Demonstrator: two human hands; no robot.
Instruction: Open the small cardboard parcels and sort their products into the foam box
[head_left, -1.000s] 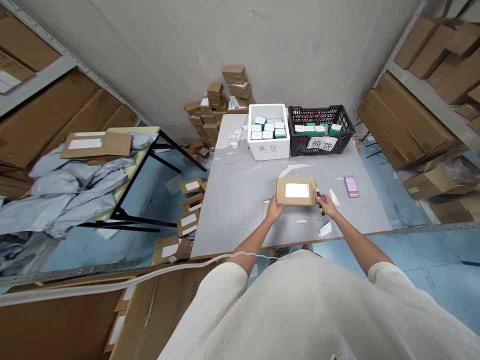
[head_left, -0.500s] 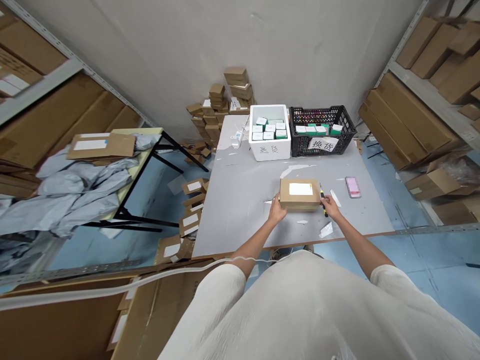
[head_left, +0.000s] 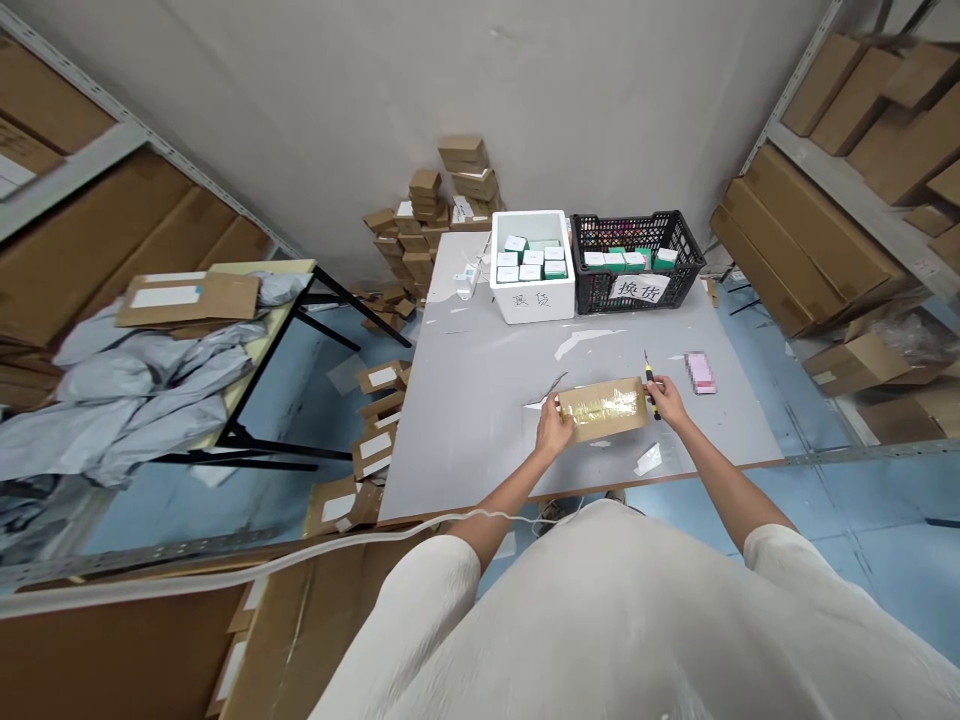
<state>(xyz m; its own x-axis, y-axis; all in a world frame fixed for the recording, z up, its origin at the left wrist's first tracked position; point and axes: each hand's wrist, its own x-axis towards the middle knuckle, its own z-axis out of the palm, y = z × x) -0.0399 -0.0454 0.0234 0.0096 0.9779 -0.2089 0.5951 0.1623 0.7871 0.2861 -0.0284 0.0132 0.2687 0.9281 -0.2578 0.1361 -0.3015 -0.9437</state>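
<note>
A small brown cardboard box (head_left: 604,411) is held over the near part of the grey table, its face with shiny clear tape showing. My left hand (head_left: 553,428) grips the box's left end, thumb on the front. At the right end, my right hand (head_left: 665,400) is closed around a yellow and black utility knife (head_left: 651,388), its blade pointing away from me. The fingers of that hand also touch the box's right edge. Beyond the box stand a white foam box (head_left: 534,300) and a black plastic crate (head_left: 637,295), both holding green and white small boxes.
A pink phone-like object (head_left: 700,372) lies right on the grey table (head_left: 457,400), with paper scraps (head_left: 648,459) nearby. Opened cartons (head_left: 379,410) lie on the floor at left. Grey mailing bags (head_left: 150,390) cover another table. Shelves with large cartons (head_left: 817,240) flank both sides.
Both hands have turned the box over, so the white label has gone from view and the taped face shows. The knife stays in my right hand.
</note>
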